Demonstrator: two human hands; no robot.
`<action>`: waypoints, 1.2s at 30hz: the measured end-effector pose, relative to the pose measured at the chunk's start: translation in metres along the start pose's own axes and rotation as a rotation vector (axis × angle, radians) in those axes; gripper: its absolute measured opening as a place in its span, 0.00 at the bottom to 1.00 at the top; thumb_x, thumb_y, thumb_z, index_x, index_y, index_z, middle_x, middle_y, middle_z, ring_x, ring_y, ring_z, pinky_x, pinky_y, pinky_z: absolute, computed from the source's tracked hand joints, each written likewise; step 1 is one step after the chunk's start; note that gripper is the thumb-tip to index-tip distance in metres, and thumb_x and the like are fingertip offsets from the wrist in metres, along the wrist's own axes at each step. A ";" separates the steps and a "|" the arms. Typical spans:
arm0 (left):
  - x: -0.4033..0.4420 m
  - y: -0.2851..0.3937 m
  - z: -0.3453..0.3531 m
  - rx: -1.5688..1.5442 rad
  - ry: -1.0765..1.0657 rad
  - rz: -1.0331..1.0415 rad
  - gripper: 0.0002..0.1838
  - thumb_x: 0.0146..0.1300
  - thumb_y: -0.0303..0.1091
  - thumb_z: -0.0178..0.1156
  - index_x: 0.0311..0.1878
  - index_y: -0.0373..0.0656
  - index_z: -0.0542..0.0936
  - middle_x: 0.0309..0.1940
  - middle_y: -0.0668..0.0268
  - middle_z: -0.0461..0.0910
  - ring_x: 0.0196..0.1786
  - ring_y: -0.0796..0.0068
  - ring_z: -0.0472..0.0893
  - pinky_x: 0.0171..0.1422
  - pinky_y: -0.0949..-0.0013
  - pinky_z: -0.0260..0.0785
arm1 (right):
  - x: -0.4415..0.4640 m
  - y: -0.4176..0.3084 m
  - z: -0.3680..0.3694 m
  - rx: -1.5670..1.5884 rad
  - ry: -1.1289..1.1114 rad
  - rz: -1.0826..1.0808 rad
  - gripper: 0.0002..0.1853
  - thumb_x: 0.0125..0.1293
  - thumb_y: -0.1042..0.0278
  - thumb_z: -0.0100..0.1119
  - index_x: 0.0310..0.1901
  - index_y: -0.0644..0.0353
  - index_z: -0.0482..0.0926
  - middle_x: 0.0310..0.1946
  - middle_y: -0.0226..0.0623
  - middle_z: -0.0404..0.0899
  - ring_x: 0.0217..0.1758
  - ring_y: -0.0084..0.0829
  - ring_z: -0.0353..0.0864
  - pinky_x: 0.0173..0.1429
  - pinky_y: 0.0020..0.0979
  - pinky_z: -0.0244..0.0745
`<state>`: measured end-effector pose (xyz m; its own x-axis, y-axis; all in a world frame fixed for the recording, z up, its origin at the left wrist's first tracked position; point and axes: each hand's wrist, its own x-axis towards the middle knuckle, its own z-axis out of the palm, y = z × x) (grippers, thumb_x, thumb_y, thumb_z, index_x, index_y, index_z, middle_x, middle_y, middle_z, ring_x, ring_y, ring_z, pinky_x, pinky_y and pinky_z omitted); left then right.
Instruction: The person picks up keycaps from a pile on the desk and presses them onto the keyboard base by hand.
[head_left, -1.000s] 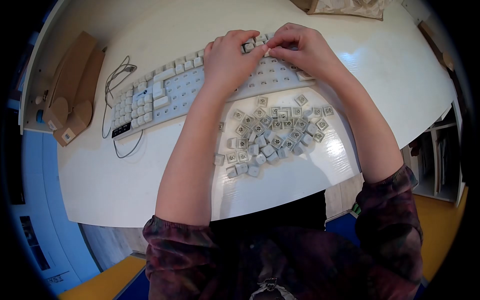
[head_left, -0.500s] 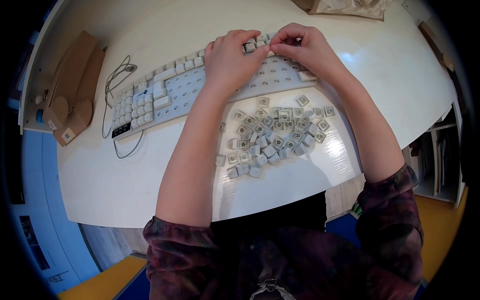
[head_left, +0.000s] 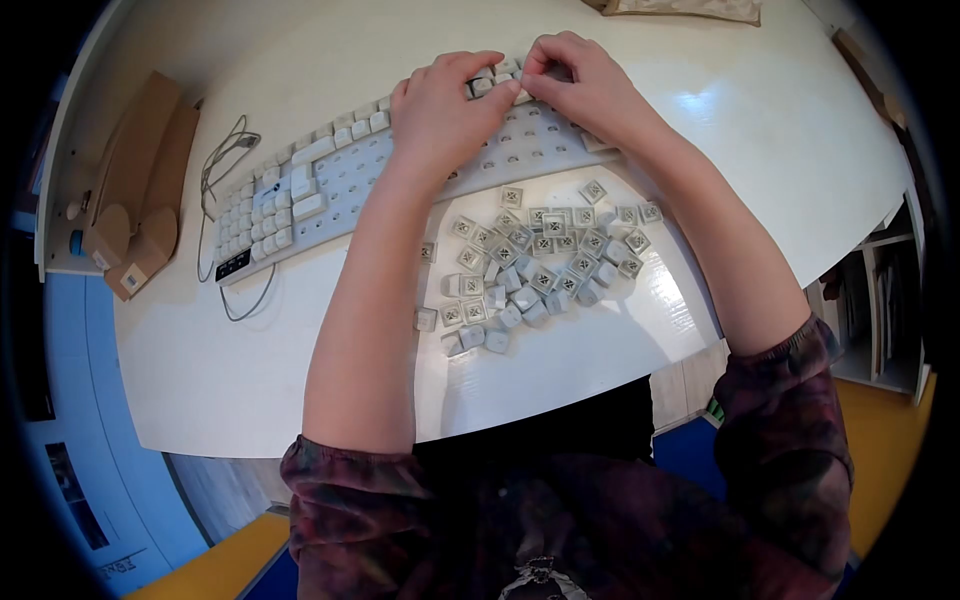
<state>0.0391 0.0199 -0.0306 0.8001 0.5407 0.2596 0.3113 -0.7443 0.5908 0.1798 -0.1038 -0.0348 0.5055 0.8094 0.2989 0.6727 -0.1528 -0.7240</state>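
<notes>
A white computer keyboard (head_left: pixel 340 200) lies at an angle across the desk, its lower rows stripped of caps and showing bare switch mounts. My left hand (head_left: pixel 445 115) lies over its far part, closed round it, index finger along the far edge and thumb reaching toward the keys. Beside that thumb, my right hand (head_left: pixel 575 80) pinches at a white keycap (head_left: pixel 522 92) in an upper row; the fingertips partly hide it. Just below the keyboard is a pile of loose keycaps (head_left: pixel 545 245), many turned upside down with their stems showing.
A grey cable (head_left: pixel 207 170) coils left of the keyboard. Folded brown cardboard (head_left: pixel 150 180) stands at the desk's left side. A beige bag (head_left: pixel 690 8) sits at the far edge. Shelves (head_left: pixel 880 310) stand beyond the desk's right edge.
The keyboard, loose keycaps and both hands sit slightly farther left in view, with the desk surroundings shifted less. My right hand's pinch stays at the upper row, beside my left thumb.
</notes>
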 end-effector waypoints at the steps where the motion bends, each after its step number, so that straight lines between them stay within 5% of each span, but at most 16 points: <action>1: 0.001 0.000 0.000 -0.006 -0.010 -0.006 0.24 0.60 0.54 0.63 0.57 0.58 0.83 0.58 0.69 0.80 0.64 0.66 0.74 0.74 0.57 0.52 | 0.001 -0.001 0.000 -0.018 -0.009 0.011 0.10 0.57 0.57 0.62 0.34 0.53 0.83 0.39 0.37 0.81 0.46 0.40 0.79 0.51 0.40 0.75; 10: 0.000 -0.005 0.003 0.049 0.007 0.058 0.23 0.59 0.52 0.64 0.57 0.56 0.83 0.58 0.67 0.80 0.64 0.65 0.74 0.74 0.56 0.52 | 0.000 0.000 0.003 -0.100 -0.018 -0.009 0.08 0.56 0.57 0.62 0.32 0.50 0.82 0.39 0.35 0.80 0.50 0.41 0.77 0.54 0.41 0.74; 13: -0.001 -0.005 0.003 0.027 0.038 0.098 0.23 0.59 0.49 0.66 0.57 0.55 0.83 0.57 0.67 0.80 0.64 0.65 0.73 0.74 0.56 0.53 | -0.004 0.000 0.003 -0.056 0.014 -0.032 0.07 0.56 0.59 0.64 0.33 0.51 0.83 0.35 0.34 0.80 0.44 0.36 0.79 0.50 0.37 0.75; 17: -0.004 0.011 -0.003 -0.004 0.214 0.299 0.21 0.57 0.37 0.71 0.56 0.51 0.84 0.44 0.68 0.83 0.51 0.69 0.80 0.61 0.67 0.68 | -0.007 -0.003 -0.003 0.447 0.046 0.144 0.06 0.59 0.65 0.66 0.35 0.56 0.82 0.32 0.30 0.79 0.36 0.24 0.76 0.43 0.27 0.72; 20: -0.010 0.041 -0.026 -0.323 -0.252 0.357 0.18 0.56 0.28 0.70 0.52 0.48 0.85 0.36 0.72 0.80 0.39 0.75 0.77 0.46 0.72 0.70 | -0.006 -0.003 -0.010 0.735 0.163 0.219 0.05 0.61 0.69 0.65 0.36 0.60 0.81 0.33 0.27 0.79 0.34 0.17 0.73 0.40 0.22 0.69; 23: -0.019 0.064 -0.034 -0.246 -0.662 0.338 0.15 0.56 0.25 0.68 0.47 0.47 0.87 0.32 0.74 0.79 0.30 0.78 0.72 0.37 0.72 0.68 | -0.005 -0.003 -0.009 0.819 0.248 0.243 0.05 0.60 0.70 0.66 0.35 0.62 0.82 0.31 0.27 0.79 0.33 0.18 0.73 0.38 0.23 0.69; 28: -0.028 0.073 -0.023 0.094 -0.618 0.466 0.12 0.56 0.31 0.62 0.43 0.46 0.87 0.35 0.63 0.85 0.32 0.64 0.81 0.39 0.63 0.73 | -0.004 0.002 -0.009 0.718 0.161 0.266 0.06 0.63 0.69 0.66 0.38 0.61 0.81 0.34 0.27 0.79 0.36 0.16 0.74 0.43 0.21 0.70; 36: -0.030 0.078 -0.025 0.146 -0.662 0.453 0.12 0.54 0.33 0.63 0.42 0.45 0.87 0.35 0.65 0.85 0.32 0.66 0.82 0.40 0.63 0.73 | -0.003 0.006 -0.003 0.734 0.210 0.217 0.06 0.59 0.69 0.66 0.35 0.61 0.83 0.28 0.26 0.77 0.31 0.17 0.70 0.35 0.22 0.65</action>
<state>0.0266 -0.0446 0.0264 0.9874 -0.1345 -0.0835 -0.0877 -0.9036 0.4193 0.1842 -0.1088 -0.0377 0.7247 0.6696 0.1624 0.0565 0.1771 -0.9826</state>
